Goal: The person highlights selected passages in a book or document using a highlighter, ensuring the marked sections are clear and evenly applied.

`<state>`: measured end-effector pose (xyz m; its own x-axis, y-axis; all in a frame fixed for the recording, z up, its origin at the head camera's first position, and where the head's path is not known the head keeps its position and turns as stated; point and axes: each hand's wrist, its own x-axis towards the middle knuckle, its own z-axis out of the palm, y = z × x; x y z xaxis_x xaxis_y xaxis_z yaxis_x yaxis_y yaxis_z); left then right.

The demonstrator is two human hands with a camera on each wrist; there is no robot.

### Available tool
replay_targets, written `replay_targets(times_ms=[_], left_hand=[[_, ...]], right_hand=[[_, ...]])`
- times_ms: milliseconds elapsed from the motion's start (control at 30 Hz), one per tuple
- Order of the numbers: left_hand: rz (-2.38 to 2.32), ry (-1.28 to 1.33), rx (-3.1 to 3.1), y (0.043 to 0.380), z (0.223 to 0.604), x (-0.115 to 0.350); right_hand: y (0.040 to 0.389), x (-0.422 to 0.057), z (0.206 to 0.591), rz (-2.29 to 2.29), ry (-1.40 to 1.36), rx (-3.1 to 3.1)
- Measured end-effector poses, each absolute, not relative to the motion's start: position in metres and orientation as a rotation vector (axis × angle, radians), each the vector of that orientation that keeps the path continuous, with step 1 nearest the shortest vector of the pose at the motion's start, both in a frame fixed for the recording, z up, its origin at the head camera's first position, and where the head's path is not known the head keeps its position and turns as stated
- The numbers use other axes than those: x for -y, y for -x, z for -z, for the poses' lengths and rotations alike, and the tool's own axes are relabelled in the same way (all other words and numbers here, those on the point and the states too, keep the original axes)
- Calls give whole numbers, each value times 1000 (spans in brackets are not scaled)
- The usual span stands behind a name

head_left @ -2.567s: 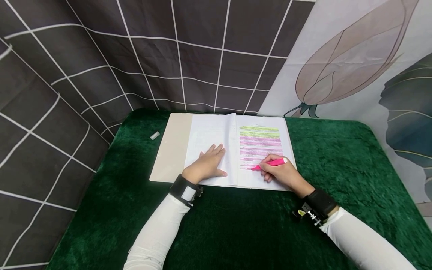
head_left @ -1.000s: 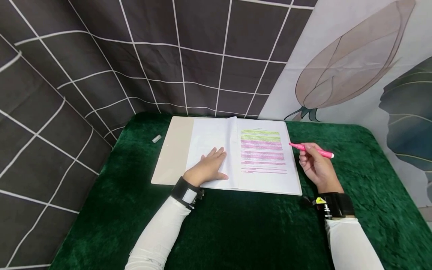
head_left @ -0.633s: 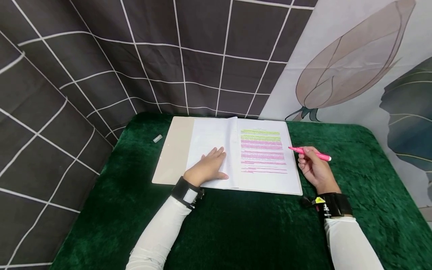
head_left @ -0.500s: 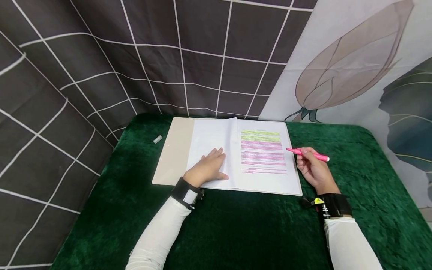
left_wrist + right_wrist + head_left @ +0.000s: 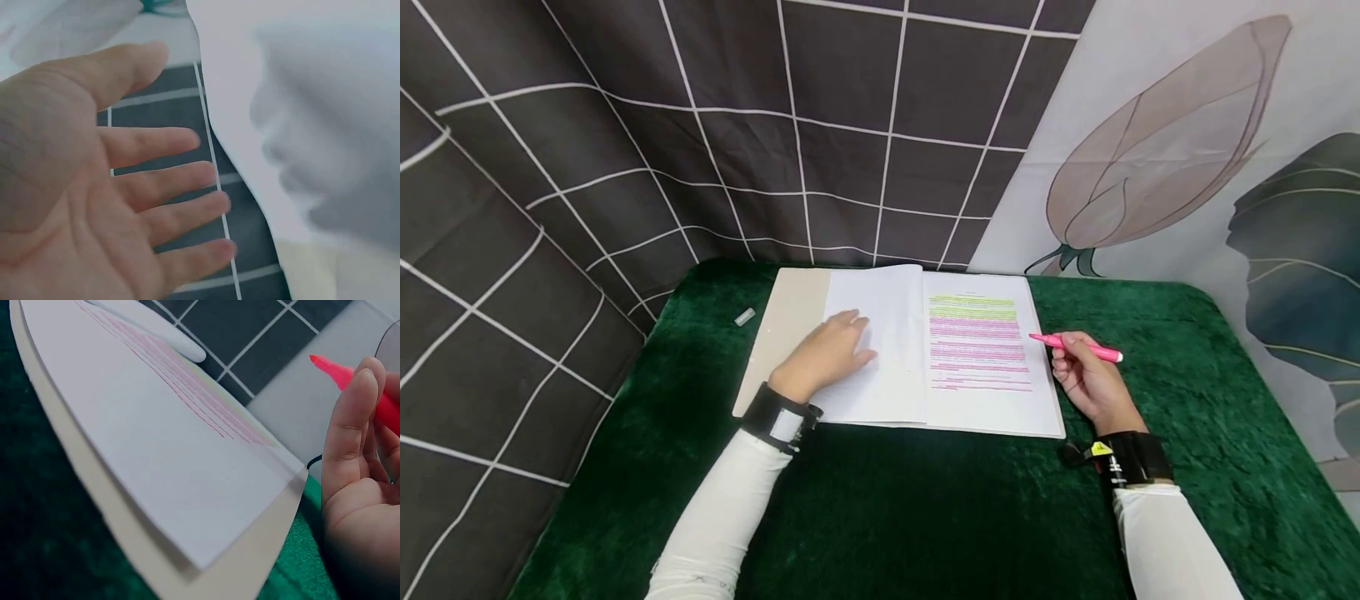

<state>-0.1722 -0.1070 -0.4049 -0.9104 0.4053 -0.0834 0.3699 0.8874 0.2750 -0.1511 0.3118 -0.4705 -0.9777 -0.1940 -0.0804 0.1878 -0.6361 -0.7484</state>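
Note:
A beige folder (image 5: pixel 786 308) lies spread on the table, with a left page (image 5: pixel 895 379) that looks blank and a printed right page (image 5: pixel 985 410). Lines of the print carry yellow-green marks at the top and pink ones below. My left hand (image 5: pixel 825 354) is over the left page, fingers spread and holding nothing; the left wrist view shows its shadow on the paper, apart from the fingers. In my right hand (image 5: pixel 1093 387), a pink highlighter (image 5: pixel 1096 351) is pinched between thumb and fingers. Its uncapped tip (image 5: pixel 315 359) points left, raised over the right page's margin.
A small white block (image 5: pixel 745 317) lies left of the folder on the green cloth (image 5: pixel 910 508). Behind the table hang a dark curtain with a white grid (image 5: pixel 842 158) and a pale one with a leaf print (image 5: pixel 1165 142).
My left hand has come off its flat rest on the left page and moved left. Earlier, my right hand marked pink lines, then drew back to the right; since then it has edged slightly left.

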Motion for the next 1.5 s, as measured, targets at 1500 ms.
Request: replay_targets(times_ms=[1500], left_hand=[[-495,39,-2872,212,420,232]], right_hand=[[149,-313,468,2642,-16,-1270]])
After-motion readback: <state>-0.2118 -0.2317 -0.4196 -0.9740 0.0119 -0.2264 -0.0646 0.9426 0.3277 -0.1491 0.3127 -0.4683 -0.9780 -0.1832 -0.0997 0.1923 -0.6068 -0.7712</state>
